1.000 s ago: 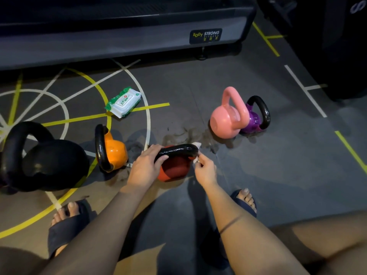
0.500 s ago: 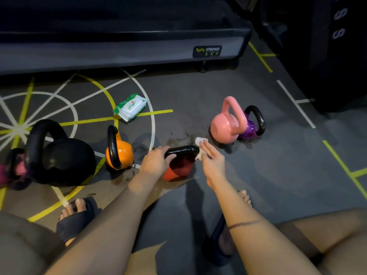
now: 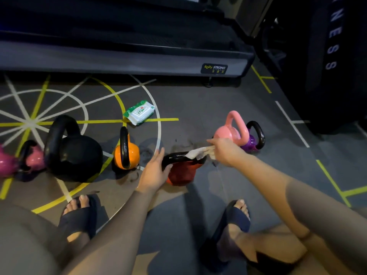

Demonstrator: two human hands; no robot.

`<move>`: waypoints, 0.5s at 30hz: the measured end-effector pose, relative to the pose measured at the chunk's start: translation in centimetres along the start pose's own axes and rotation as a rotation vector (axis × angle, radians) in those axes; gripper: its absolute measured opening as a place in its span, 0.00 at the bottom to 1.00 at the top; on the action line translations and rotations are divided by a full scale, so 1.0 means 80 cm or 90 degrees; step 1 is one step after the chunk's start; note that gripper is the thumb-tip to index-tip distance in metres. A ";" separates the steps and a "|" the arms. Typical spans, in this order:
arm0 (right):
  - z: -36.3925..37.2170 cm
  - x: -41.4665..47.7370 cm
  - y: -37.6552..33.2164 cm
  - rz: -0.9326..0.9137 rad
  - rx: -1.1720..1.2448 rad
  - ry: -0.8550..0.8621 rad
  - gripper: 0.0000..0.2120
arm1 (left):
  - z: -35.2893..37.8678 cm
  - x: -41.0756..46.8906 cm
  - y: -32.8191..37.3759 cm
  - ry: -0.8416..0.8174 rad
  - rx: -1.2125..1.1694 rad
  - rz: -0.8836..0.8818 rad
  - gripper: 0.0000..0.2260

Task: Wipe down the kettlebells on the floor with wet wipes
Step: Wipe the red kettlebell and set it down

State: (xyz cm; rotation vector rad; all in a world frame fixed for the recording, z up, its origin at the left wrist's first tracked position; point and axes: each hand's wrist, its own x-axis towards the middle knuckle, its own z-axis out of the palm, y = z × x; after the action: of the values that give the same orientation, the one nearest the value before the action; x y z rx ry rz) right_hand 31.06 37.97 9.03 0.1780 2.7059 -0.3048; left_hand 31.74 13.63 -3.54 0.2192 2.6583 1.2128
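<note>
A red kettlebell (image 3: 181,174) with a black handle lies tilted on the floor in front of me. My left hand (image 3: 154,171) rests against the left end of its handle, fingers fairly straight, thumb under the bar. My right hand (image 3: 225,149) pinches a white wet wipe (image 3: 199,152) that trails across the handle's right end. An orange kettlebell (image 3: 127,152), a big black one (image 3: 74,153) and two dark pink ones (image 3: 29,159) stand to the left. A light pink kettlebell (image 3: 231,129) and a purple one (image 3: 252,142) stand to the right. A pack of wipes (image 3: 140,112) lies behind.
A treadmill base (image 3: 123,60) runs along the back. A dark punching bag or machine (image 3: 327,62) stands at the right. My two feet in dark slippers (image 3: 78,215) sit near the bottom, with open floor marked by yellow and white lines around them.
My right hand has lifted and moved right, drawing the wipe out along the handle. The left hand's fingers have straightened against the handle. The camera has pulled back and tilted up.
</note>
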 end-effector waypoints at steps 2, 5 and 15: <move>0.001 0.005 0.027 0.080 0.021 -0.013 0.19 | 0.000 0.000 -0.008 0.054 -0.008 -0.031 0.31; 0.027 0.013 0.043 0.132 0.174 0.086 0.17 | -0.004 0.009 -0.013 0.042 0.026 -0.055 0.31; 0.082 0.048 0.007 0.001 0.239 0.082 0.22 | 0.038 0.015 0.036 -0.062 -0.138 -0.235 0.48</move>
State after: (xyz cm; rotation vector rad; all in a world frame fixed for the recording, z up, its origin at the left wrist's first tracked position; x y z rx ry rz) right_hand 30.20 37.29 1.52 0.3155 2.7487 -0.8272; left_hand 31.49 17.99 -3.46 -0.2316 2.3238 1.3088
